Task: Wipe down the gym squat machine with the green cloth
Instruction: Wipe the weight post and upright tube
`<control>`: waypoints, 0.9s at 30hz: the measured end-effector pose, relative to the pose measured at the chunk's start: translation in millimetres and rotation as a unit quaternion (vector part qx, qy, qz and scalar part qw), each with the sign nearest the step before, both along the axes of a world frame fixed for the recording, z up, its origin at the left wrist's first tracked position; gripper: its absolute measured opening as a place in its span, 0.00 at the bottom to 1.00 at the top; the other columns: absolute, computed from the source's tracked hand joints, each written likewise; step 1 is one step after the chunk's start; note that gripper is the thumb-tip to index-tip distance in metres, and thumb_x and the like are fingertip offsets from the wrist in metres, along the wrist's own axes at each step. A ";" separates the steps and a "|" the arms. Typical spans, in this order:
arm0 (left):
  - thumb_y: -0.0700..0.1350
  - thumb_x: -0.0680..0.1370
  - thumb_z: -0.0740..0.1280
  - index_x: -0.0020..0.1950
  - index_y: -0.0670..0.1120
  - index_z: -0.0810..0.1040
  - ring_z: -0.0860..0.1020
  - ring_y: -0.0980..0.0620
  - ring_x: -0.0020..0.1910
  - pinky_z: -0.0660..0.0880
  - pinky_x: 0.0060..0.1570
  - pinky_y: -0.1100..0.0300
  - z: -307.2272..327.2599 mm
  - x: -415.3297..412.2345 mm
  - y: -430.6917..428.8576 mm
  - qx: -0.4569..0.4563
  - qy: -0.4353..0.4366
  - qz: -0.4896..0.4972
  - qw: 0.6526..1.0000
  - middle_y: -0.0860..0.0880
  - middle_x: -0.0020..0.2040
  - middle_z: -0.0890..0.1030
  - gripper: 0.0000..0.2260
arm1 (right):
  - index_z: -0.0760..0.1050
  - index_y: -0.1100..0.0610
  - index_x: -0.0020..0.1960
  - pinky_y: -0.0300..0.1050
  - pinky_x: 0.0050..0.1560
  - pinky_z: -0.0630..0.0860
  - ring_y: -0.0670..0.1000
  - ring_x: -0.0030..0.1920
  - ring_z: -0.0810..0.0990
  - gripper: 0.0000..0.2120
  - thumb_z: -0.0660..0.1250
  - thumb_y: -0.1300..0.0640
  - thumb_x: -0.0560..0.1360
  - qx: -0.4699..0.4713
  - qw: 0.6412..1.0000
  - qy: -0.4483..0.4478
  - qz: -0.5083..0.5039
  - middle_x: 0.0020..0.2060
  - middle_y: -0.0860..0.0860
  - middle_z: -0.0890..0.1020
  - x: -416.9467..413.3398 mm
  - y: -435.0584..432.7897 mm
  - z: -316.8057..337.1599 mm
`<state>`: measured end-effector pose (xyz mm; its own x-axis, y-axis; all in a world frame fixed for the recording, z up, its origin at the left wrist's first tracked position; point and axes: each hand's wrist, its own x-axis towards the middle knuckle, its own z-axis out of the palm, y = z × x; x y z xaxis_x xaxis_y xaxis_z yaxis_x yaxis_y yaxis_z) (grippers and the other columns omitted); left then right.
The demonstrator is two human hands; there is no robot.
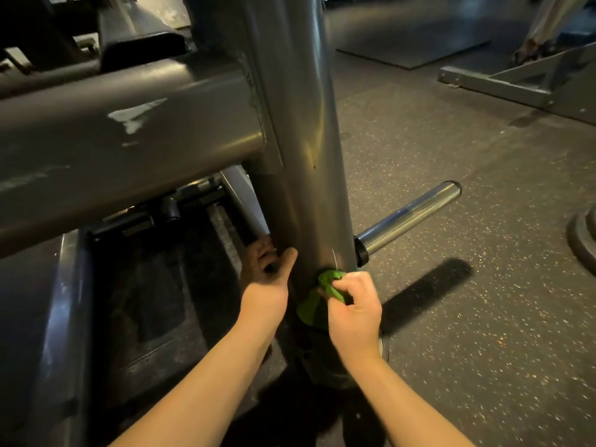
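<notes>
Cloth [311, 309], crumpled green, meets smooth round metal post [303, 156].

My cloth [311, 309] bright green, squat machine upright [300, 156] dull grey, its crossbeam [96, 150] grey with white scuffs, peg [409, 217] shiny chrome with black collar [361, 254], floor [483, 317] dark with pale speckles

Overall: dim, warm light; left edge near black.
Glare: white patch flares on the cross tube [135, 117]; yellow sheen runs down the upright post [309, 156]; chrome peg [409, 214] gleams.
Shadows: the peg throws a hard black bar on the speckled floor [483, 333], nearer the camera; fingers of the left hand [267, 272] are lost in shade.
Focus: right hand [354, 311] and green cloth [327, 283] crisp; top right corner smeared.
Distortion: wide-angle bend, tubes bowing toward the edges.
</notes>
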<state>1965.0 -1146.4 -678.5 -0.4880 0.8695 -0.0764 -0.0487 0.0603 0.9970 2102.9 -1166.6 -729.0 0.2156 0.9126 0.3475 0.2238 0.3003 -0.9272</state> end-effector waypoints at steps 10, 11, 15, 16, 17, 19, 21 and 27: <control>0.41 0.77 0.75 0.62 0.51 0.77 0.83 0.55 0.57 0.79 0.62 0.50 0.0 1.8 2.0 0.031 0.003 0.004 0.999 0.52 0.57 0.84 0.16 | 0.81 0.56 0.49 0.31 0.52 0.73 0.42 0.47 0.79 0.08 0.75 0.67 0.74 0.078 0.994 0.061 -0.036 0.45 0.56 0.80 8.4 36.3 66.9; 0.41 0.77 0.75 0.61 0.53 0.77 0.83 0.54 0.57 0.79 0.62 0.49 -0.1 1.8 1.7 0.031 0.002 0.003 1.000 0.52 0.57 0.84 0.16 | 0.81 0.56 0.50 0.32 0.54 0.73 0.43 0.49 0.79 0.07 0.74 0.66 0.75 0.088 0.994 0.046 -0.042 0.46 0.55 0.80 7.6 35.3 62.6; 0.42 0.76 0.76 0.58 0.55 0.77 0.84 0.57 0.54 0.81 0.59 0.50 -2.1 -2.5 1.3 0.026 0.011 -0.006 1.000 0.53 0.55 0.85 0.15 | 0.81 0.63 0.48 0.41 0.54 0.76 0.49 0.51 0.78 0.10 0.72 0.74 0.71 0.088 0.995 -0.024 -0.036 0.47 0.55 0.78 -5.2 9.7 23.9; 0.42 0.76 0.76 0.57 0.56 0.77 0.84 0.57 0.53 0.81 0.58 0.52 -1.6 -2.4 1.4 0.026 0.014 -0.005 1.000 0.53 0.55 0.85 0.15 | 0.81 0.63 0.47 0.43 0.53 0.77 0.49 0.50 0.78 0.11 0.71 0.76 0.70 0.077 0.996 -0.026 -0.032 0.46 0.54 0.77 -7.0 5.4 19.0; 0.42 0.76 0.76 0.56 0.57 0.76 0.83 0.57 0.53 0.81 0.56 0.55 -1.3 -1.4 1.1 0.027 0.015 -0.003 1.000 0.54 0.54 0.84 0.15 | 0.80 0.62 0.45 0.44 0.51 0.77 0.48 0.49 0.78 0.13 0.70 0.77 0.68 0.070 0.997 -0.021 -0.032 0.45 0.54 0.77 -7.5 5.8 17.8; 0.42 0.76 0.75 0.56 0.57 0.76 0.83 0.56 0.55 0.80 0.51 0.64 -3.2 0.1 0.4 0.028 0.021 0.006 0.999 0.53 0.55 0.84 0.15 | 0.78 0.58 0.43 0.42 0.49 0.76 0.47 0.46 0.77 0.16 0.70 0.78 0.67 0.059 0.997 0.005 -0.045 0.43 0.53 0.76 -9.2 12.5 20.0; 0.42 0.76 0.75 0.57 0.57 0.76 0.83 0.57 0.55 0.79 0.47 0.68 -2.5 1.3 0.0 0.029 0.022 0.007 0.999 0.53 0.56 0.84 0.15 | 0.77 0.55 0.43 0.39 0.49 0.75 0.46 0.45 0.77 0.17 0.70 0.77 0.68 0.041 0.997 0.036 -0.058 0.42 0.53 0.76 -13.0 12.3 27.4; 0.43 0.76 0.76 0.56 0.58 0.77 0.83 0.55 0.55 0.80 0.59 0.52 -2.9 -1.3 1.6 0.023 -0.006 -0.004 1.000 0.54 0.55 0.84 0.15 | 0.76 0.52 0.56 0.41 0.57 0.75 0.48 0.53 0.79 0.14 0.73 0.65 0.75 0.046 0.992 0.087 -0.085 0.51 0.51 0.80 -3.5 37.6 54.5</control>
